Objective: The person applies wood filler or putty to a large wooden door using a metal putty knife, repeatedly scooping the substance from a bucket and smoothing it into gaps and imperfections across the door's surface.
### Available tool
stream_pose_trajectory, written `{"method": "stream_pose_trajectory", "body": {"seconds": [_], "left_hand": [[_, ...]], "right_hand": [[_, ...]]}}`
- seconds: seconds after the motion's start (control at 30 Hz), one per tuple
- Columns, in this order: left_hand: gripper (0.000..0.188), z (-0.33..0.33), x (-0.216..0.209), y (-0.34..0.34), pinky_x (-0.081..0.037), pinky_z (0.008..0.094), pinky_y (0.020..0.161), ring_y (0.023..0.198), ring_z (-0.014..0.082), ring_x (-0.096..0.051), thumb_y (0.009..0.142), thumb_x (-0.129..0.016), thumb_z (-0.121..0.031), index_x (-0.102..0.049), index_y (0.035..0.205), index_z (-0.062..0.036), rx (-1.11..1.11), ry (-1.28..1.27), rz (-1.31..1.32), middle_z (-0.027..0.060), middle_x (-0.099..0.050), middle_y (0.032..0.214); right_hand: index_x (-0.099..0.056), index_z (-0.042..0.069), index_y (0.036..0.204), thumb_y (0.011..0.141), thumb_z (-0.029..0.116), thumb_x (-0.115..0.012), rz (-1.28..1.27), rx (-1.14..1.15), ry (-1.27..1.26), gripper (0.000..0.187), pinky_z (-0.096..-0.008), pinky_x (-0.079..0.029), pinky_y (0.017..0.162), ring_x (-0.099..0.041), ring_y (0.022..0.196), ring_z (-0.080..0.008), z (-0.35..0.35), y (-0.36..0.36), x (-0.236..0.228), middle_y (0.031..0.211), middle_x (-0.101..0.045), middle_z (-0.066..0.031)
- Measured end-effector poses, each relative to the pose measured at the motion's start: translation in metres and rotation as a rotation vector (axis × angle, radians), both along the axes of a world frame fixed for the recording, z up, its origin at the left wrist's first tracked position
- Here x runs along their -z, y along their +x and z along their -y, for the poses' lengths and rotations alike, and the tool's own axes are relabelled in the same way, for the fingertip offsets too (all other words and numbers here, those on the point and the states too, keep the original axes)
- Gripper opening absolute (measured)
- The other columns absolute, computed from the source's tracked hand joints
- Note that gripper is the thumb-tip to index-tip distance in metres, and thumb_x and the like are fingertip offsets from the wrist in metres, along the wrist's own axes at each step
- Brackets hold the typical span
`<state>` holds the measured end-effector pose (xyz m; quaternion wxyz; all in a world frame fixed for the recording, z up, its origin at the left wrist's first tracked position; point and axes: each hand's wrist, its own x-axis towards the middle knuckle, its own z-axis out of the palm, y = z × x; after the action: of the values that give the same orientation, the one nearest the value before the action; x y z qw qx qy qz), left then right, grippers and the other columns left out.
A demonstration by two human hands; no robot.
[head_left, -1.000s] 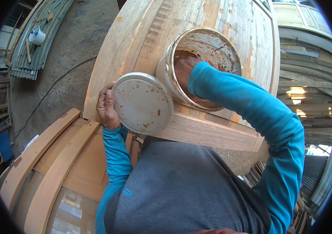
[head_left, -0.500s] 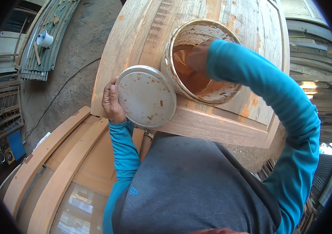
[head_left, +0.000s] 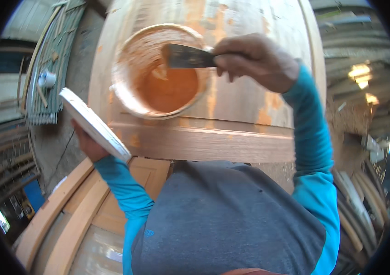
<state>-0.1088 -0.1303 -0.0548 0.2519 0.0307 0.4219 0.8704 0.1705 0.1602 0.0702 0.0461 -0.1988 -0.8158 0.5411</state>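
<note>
My right hand (head_left: 257, 62) is closed round the handle of a putty knife (head_left: 188, 57). Its broad dark blade reaches over the rim of a white bucket (head_left: 124, 87), with an orange-brown smear at the tip. Orange paste (head_left: 169, 91) covers the bottom of the bucket and streaks its inner wall. At the left, my left hand (head_left: 87, 142) grips a round white lid (head_left: 95, 123), tilted nearly edge-on and apart from the bucket. The bucket stands on a wooden door panel (head_left: 240, 105) marked with orange patches.
Wooden door frames (head_left: 62, 220) with glass panes lie at the lower left. Beyond them, a small white pail (head_left: 47, 79) rests on corrugated sheets (head_left: 43, 107). Stacked timber (head_left: 360, 50) lines the right side, and a dark cable (head_left: 64, 151) crosses the floor.
My right hand has come up out of the bucket, bringing the putty knife into sight. My left hand has moved the lid left and turned it edge-on. The view has shifted.
</note>
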Motion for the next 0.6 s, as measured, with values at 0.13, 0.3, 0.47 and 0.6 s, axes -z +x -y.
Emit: {"method": "stream_pose_trajectory", "body": {"seconds": [0.13,0.3,0.47,0.6], "left_hand": [[0.055,-0.025,-0.031,-0.004,-0.048,0.0434,0.110,0.126,0.0287,-0.061,0.111,-0.043,-0.042,-0.048,0.149,-0.0022,0.169,-0.197,-0.142,0.0160,-0.059,0.143],[0.053,-0.069,-0.054,-0.022,-0.047,0.0440,0.112,0.126,0.0296,-0.061,0.110,-0.047,-0.036,-0.049,0.146,0.0029,0.443,-0.223,-0.126,0.0190,-0.061,0.140],[0.045,-0.098,-0.044,-0.048,-0.052,0.0401,0.107,0.118,0.0270,-0.066,0.109,-0.053,-0.028,-0.055,0.140,0.0056,0.485,-0.433,-0.194,0.0180,-0.065,0.134],[0.042,-0.105,-0.036,-0.067,-0.052,0.0371,0.106,0.116,0.0239,-0.066,0.109,-0.054,-0.024,-0.058,0.137,0.0072,0.424,-0.601,-0.418,0.0169,-0.066,0.132]], "right_hand": [[-0.063,-0.005,0.130,0.104,0.014,-0.061,-0.292,0.220,-0.596,0.033,-0.0290,-0.059,0.075,-0.070,0.084,-0.0151,0.039,0.065,0.063,0.099,-0.074,-0.0077],[-0.061,-0.006,0.133,0.104,0.015,-0.059,-0.237,0.477,-0.929,0.036,-0.0292,-0.059,0.076,-0.070,0.087,-0.0159,0.080,0.166,0.132,0.102,-0.073,-0.0095],[-0.057,-0.002,0.142,0.101,0.011,-0.058,-0.186,0.657,-0.709,0.043,-0.0304,-0.058,0.076,-0.071,0.087,-0.0164,0.064,0.282,0.158,0.103,-0.073,-0.0099],[-0.058,0.003,0.144,0.100,0.005,-0.054,0.049,0.645,-0.293,0.044,-0.0329,-0.058,0.082,-0.069,0.092,-0.0187,0.028,0.348,0.180,0.109,-0.072,-0.0116]]}}
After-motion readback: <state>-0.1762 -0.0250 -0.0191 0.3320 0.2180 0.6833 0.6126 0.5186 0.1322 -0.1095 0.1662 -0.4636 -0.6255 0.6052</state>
